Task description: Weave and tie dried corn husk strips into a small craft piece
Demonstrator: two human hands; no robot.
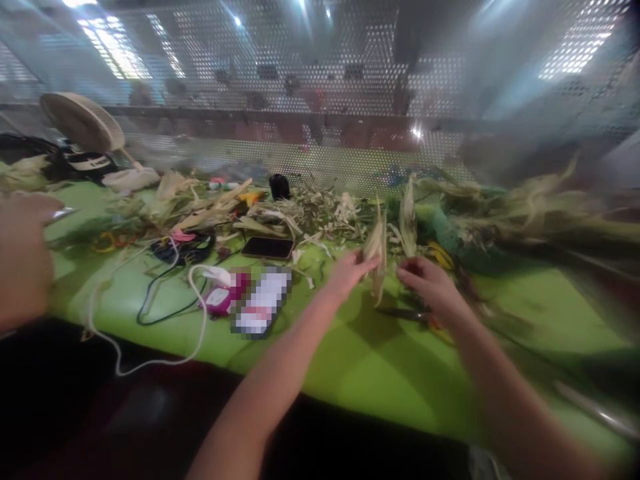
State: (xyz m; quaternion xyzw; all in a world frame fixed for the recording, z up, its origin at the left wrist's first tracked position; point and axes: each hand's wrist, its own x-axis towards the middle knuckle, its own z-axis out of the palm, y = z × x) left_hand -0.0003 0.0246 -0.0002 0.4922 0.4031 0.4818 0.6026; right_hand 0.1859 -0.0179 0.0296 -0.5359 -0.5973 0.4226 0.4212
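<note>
My left hand (351, 270) is closed on an upright pale corn husk (378, 257), pinched between thumb and fingers. Just to the right, my right hand (433, 283) has its fingers together at the base of a second, greener corn husk (409, 217), which stands upright from them. The two husks are a short way apart. Under my right hand, scissors (404, 313) with orange-yellow handles lie on the green table (360, 380). Parts of the fingers are blurred.
Husk scraps (320, 207) lie along the back, by a perforated metal screen (330, 73). More husks (520, 207) are heaped right. Phones (267, 247), a purple device (226, 293), a white cable (203, 333) and a fan (83, 123) are left. Another person's arm (23, 260) reaches in.
</note>
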